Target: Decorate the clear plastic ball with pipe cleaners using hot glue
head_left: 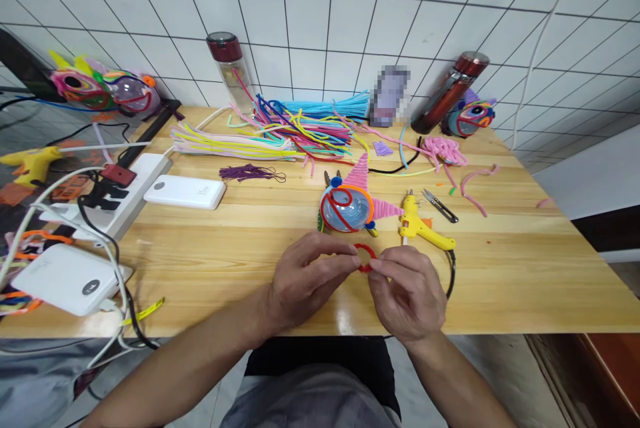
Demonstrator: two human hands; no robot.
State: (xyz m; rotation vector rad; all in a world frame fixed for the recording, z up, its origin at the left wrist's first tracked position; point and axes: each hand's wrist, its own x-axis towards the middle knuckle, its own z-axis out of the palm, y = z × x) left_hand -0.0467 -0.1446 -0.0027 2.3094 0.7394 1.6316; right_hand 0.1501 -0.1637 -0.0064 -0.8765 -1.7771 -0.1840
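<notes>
Between my two hands is a red pipe cleaner [369, 250] bent into a small ring. My left hand [315, 275] pinches its left side, and my right hand [407, 288] pinches it at the lower right. Just beyond them lies a clear, rounded craft figure [345, 209] wound with red, orange and blue pipe cleaners, with pink pointed fins at its upper and right sides. A yellow hot glue gun [425, 231] rests on the table beyond my right hand. Close by it lie small thread snips [441, 207].
Bundles of coloured pipe cleaners [300, 131] lie along the back, before a glass bottle [233, 75]. A dark red flask [453, 91] leans near another decorated figure [470, 115]. Power banks [185, 192], a power strip [145, 175] and cables fill the left. Purple cords [250, 173] lie near the middle.
</notes>
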